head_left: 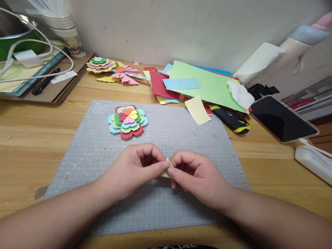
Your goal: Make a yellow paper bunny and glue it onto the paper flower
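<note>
Over a gray cutting mat [80,166] on the table [272,169], the left hand [138,166] and right hand [202,176] pinch a small pale-yellow paper [166,174] between them; its exact shape is hard to tell, being mostly covered. From there, a layered paper flower [128,121] lies at eleven o'clock, a pile of colored paper [207,84] at one, and a black-and-yellow tool [228,120] at two, with a phone [282,117] farther out.

1. Here we have the wooden table [272,167], its grain showing under a faint sheen.
2. Now we see the cutting mat [153,212]: matt, plastic-looking.
3. Paper next, we find it matt: layered flower [128,121], yellow slip [165,174], green sheet [207,81].
4. Over to the tissue [241,95], soft and crumpled!
5. And we catch the phone [282,117], its screen smooth, glossy, glass-like.
</note>
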Demonstrator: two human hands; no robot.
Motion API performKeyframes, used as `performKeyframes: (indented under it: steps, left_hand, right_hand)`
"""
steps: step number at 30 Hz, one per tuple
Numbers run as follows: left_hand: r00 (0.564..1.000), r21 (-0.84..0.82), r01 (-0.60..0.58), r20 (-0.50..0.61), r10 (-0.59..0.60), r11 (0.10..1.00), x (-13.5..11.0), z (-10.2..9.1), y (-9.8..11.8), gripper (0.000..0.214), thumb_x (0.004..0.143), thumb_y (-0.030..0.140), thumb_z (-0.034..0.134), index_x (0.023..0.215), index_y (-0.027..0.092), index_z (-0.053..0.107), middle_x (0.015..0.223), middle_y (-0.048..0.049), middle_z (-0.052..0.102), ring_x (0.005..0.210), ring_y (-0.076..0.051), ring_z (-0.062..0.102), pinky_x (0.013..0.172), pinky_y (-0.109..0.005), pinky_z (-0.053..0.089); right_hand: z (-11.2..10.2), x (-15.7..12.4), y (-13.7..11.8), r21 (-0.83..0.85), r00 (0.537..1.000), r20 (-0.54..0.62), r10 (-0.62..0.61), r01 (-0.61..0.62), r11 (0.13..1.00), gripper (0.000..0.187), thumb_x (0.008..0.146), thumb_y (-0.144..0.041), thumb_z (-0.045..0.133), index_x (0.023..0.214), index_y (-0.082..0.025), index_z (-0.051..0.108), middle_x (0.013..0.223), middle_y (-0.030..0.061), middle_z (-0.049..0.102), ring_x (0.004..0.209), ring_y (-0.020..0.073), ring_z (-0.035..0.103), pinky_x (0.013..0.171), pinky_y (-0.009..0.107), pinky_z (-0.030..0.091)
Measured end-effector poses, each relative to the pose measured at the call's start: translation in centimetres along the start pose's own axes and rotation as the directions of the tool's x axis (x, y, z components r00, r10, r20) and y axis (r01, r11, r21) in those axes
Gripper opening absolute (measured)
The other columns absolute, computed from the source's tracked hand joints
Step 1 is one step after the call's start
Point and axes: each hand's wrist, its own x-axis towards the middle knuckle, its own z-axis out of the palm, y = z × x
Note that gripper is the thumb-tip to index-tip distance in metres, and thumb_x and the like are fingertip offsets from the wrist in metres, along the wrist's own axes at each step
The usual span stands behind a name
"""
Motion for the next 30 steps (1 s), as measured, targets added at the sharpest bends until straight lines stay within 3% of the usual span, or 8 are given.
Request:
performKeyframes:
  steps: [12,30]
  left_hand:
    - [1.0,0.044,0.008,0.014,-0.008,0.999,-0.17,0.02,0.13,0.019,0.073,0.032,0.07,0.068,0.016,0.062,0.064,0.0009,0.064,0.061,-0.011,0.054,0.057,-0.022,0.044]
    - [0.995,0.028,-0.063,0.081,0.061,0.998,-0.29,-0.09,-0.44,0.02,0.08,0.032,0.066,0.07,0.018,0.056,0.066,0.0011,0.058,0.064,-0.011,0.051,0.058,-0.023,0.041]
  right_hand:
    - [-0.11,-0.1,0.23,0.021,1.0,0.006,0.02,-0.02,1.0,0.024,0.077,-0.037,0.073,0.071,-0.02,0.057,0.057,-0.0035,0.055,0.053,0.0098,0.05,0.051,0.024,0.042]
    - [-0.08,-0.24,0.09,-0.038,0.999,0.05,0.003,-0.001,0.999,0.028,0.081,-0.044,0.068,0.071,-0.02,0.055,0.058,-0.0032,0.054,0.054,0.0107,0.051,0.053,0.025,0.043]
